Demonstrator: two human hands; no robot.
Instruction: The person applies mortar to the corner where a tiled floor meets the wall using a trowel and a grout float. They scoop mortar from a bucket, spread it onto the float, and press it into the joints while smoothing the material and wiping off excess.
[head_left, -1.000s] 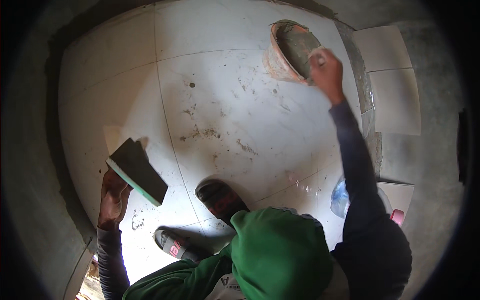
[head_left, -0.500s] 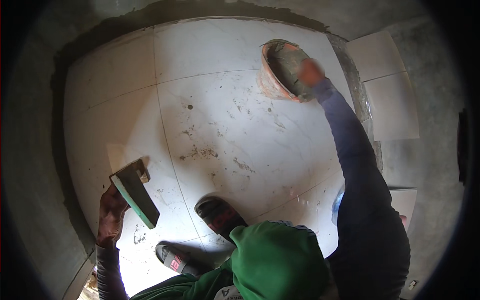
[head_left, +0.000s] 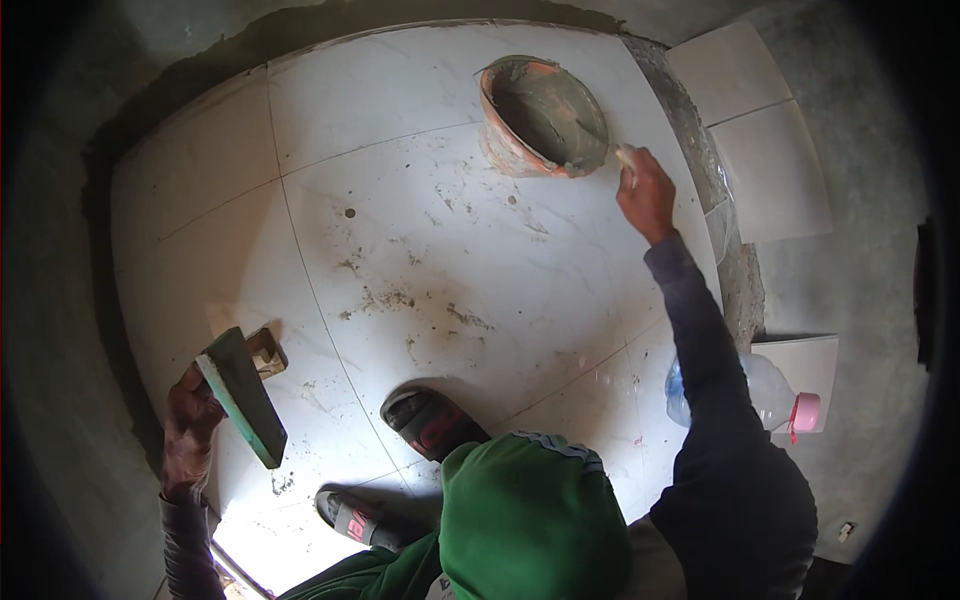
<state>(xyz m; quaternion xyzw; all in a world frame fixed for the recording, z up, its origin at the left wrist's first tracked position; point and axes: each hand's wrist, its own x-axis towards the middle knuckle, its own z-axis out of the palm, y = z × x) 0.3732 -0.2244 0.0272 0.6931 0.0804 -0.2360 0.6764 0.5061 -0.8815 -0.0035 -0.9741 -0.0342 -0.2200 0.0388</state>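
Note:
My left hand point(head_left: 190, 415) grips the edge of a green, flat rectangular float point(head_left: 243, 400), which is tilted above the tiled floor. A wooden block point(head_left: 268, 352) shows at its far side; I cannot tell whether it is the float's handle. Out to the far right, my right hand point(head_left: 648, 198) is closed around a pale handle point(head_left: 626, 157), just beside the rim of an orange bucket point(head_left: 505, 150). Grey wet mortar point(head_left: 550, 110) lies in the bucket and coats its rim. Whatever part the handle carries cannot be made out against the bucket.
Pale floor tiles point(head_left: 430, 240) have mortar crumbs scattered over them. Loose tiles point(head_left: 770, 165) lean by the right wall. A clear bottle with a pink cap point(head_left: 804, 412) lies right of my arm. My sandals point(head_left: 432, 422) and green clothing point(head_left: 535, 510) are at the bottom.
My right hand has come out from over the bucket, toward me, and the pale handle now shows in it. The float hangs slightly lower and further left. The bottle is more visible.

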